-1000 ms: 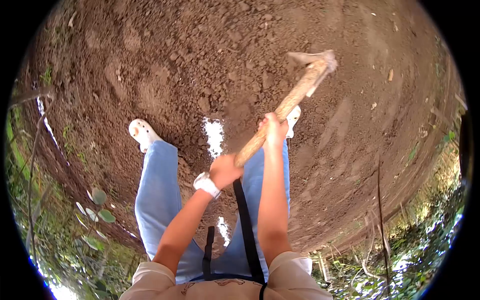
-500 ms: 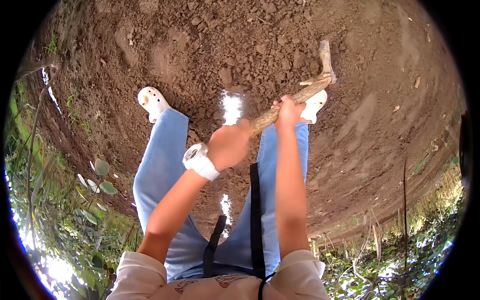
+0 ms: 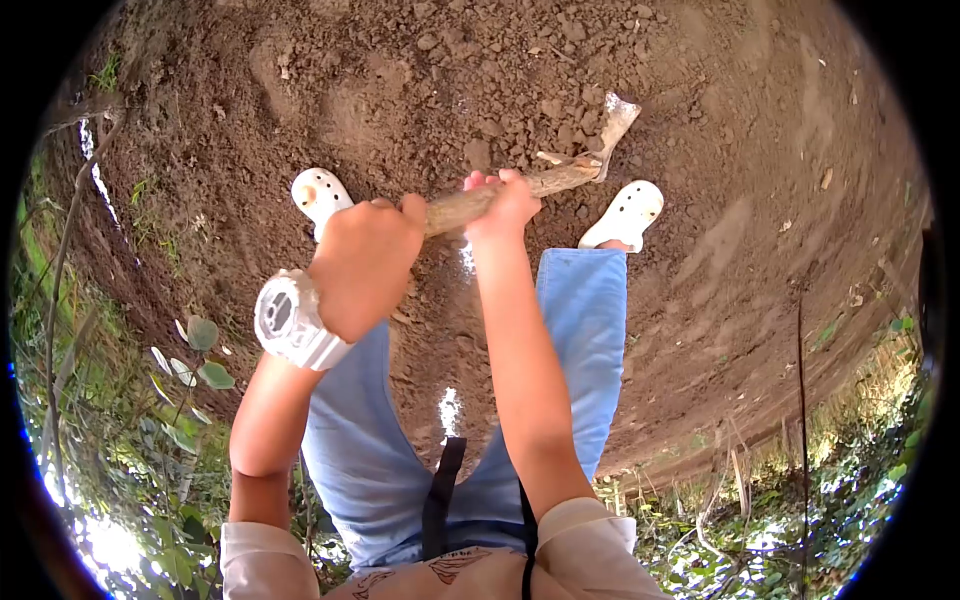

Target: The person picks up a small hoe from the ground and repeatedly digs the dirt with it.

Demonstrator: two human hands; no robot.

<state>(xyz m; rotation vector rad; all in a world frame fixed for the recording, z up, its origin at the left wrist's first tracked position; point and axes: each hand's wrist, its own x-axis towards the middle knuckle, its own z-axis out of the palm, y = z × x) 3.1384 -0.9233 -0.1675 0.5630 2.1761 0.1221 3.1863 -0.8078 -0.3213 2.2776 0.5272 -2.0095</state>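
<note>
A hoe (image 3: 562, 178) with a rough wooden handle slants across in front of me, raised off the soil. Its short, pale, dirt-smeared head (image 3: 617, 122) points up and right, beyond my right shoe. My left hand (image 3: 368, 262), with a white watch (image 3: 290, 315) on the wrist, is wrapped round the rear end of the handle. Farther along, my right hand (image 3: 503, 207) is closed round the handle closer to the head. The left hand hides the handle's butt.
Loose, cloddy brown soil (image 3: 450, 70) spreads ahead and between my feet. My white clogs (image 3: 322, 197) stand apart, the right clog (image 3: 628, 212) below the hoe's head. Leafy plants (image 3: 200, 350) grow at the left edge, with more greenery at lower right.
Both hands have swung left with the hoe, and the handle now lies flatter. The hoe's head has moved left, uncovering my right clog. My left hand appears larger and nearer.
</note>
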